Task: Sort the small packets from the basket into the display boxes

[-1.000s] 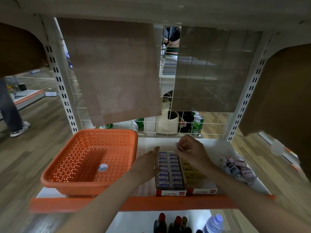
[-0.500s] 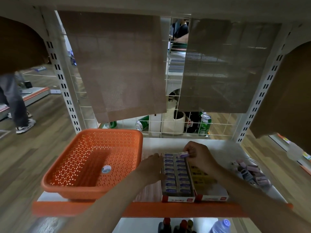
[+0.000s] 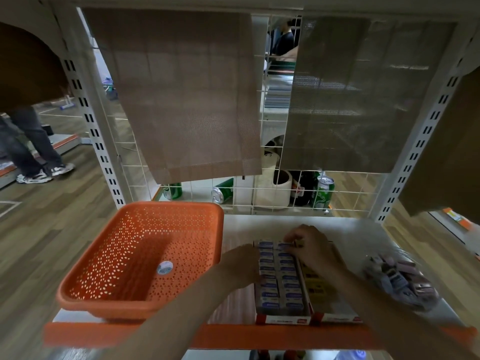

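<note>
Left of the hands sat a basket of perforated orange plastic, matt. The display boxes between them looked like glossy printed card — beyond hung coarse woven mats on white painted wire mesh.

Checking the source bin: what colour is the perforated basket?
Orange, the perforated basket; clearest in the head view.

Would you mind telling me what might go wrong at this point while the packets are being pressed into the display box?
The right hand presses at the far row of the box of blue packets; it looks full, so a packet may pop out. That box sits at the shelf's front edge and might slide off, though the left hand braces it. The loose pile of packets beside the right forearm could get swept off.
</note>
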Motion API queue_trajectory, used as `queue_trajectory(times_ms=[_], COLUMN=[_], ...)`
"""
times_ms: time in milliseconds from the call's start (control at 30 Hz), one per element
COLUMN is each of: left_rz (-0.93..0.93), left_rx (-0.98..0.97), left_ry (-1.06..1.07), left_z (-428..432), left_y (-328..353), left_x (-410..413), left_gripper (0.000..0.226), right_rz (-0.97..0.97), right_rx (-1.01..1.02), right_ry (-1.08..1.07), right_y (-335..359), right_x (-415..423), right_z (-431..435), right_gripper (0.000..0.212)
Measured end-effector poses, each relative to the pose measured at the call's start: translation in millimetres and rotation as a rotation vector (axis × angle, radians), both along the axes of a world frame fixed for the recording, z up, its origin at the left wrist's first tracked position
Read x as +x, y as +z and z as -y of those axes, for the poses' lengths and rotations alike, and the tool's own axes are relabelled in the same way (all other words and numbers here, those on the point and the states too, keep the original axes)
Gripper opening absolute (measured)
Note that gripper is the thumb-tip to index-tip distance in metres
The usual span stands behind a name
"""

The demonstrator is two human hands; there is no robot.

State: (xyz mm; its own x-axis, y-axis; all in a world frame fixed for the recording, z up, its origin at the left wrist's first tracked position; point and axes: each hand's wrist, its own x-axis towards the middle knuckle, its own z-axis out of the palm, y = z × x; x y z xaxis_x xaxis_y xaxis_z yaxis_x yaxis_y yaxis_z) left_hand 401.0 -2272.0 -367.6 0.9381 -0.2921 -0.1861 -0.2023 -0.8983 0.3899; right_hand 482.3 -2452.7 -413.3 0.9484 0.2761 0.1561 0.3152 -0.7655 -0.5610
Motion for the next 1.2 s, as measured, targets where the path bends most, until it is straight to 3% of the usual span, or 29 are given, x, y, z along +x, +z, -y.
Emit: queue_trajectory(times_ms=[400,833,1200], left_rz=[-0.003,0.029,0.053], left_rx=[-0.010,0.008,0.017], left_ry=[0.011,0.010,0.005], left_z=[-0.6,-1.9,-2.4], left_y=[-2.4,-4.9,-6.2], left_x=[1.1,-2.2,-3.3], left_gripper=[0.040,0.041,0.039], right_rz=[-0.031,-0.048,-0.085], right_rx=[0.110,0.027,0.083], right_ry=[-0.060,-0.027,-0.032], right_y=[-6.3,-3.8,-5.5], right_x=[-0.4,1.0,-0.5], right_z=[-5.8,-5.0,-4.3], right_gripper=[0.016,0.025,0.023])
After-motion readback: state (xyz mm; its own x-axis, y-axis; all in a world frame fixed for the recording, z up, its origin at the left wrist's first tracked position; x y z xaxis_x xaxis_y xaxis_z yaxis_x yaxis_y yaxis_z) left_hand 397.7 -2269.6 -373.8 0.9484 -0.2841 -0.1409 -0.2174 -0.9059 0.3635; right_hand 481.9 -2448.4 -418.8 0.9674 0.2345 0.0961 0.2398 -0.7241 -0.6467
